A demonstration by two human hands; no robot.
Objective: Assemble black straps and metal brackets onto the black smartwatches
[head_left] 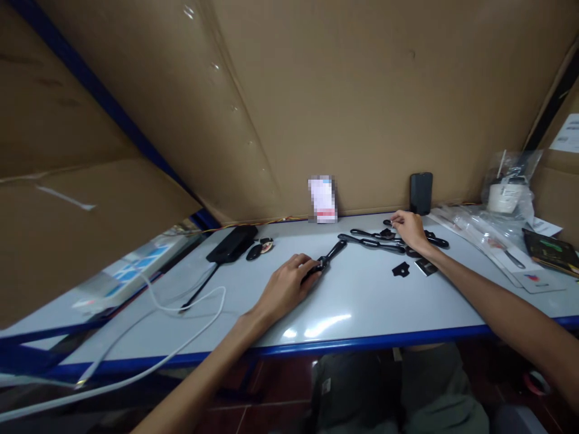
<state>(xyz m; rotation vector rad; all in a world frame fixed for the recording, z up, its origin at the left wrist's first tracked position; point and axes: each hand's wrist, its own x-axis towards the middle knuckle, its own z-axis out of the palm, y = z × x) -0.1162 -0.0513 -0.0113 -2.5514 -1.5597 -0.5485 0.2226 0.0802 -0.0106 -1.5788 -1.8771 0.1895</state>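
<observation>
Head view: brown cardboard (344, 108) rises behind a pale surface (366, 307) edged in blue. Across it come the person's two forearms, the left cut off at the bottom, the right at the right edge. Clear packets (474, 238) lie at the far right, their contents hard to make out through the glare.

The left hand (286, 282) rests near the middle of the surface, its fingers (302, 263) curled closed around a black tool (335, 249). One slim handle shows, pointing away and to the right; the rest is mostly hidden by the hand. The right hand (409, 230) is over a cluster of black parts, thumb and forefinger brought almost together; whether they pinch anything is too small to tell. Hand and wrist cover part of the cluster.

A second tool (371, 242) lies between the hands, its left end by the held one's tip. A black device (233, 243) sits at the left. At the back stand a dark phone (420, 193) and a panel (322, 199) blurred into blocks. Nearer, below the right wrist, lie a shiny blade (426, 267), partly covered, and a small black plate (400, 269).
</observation>
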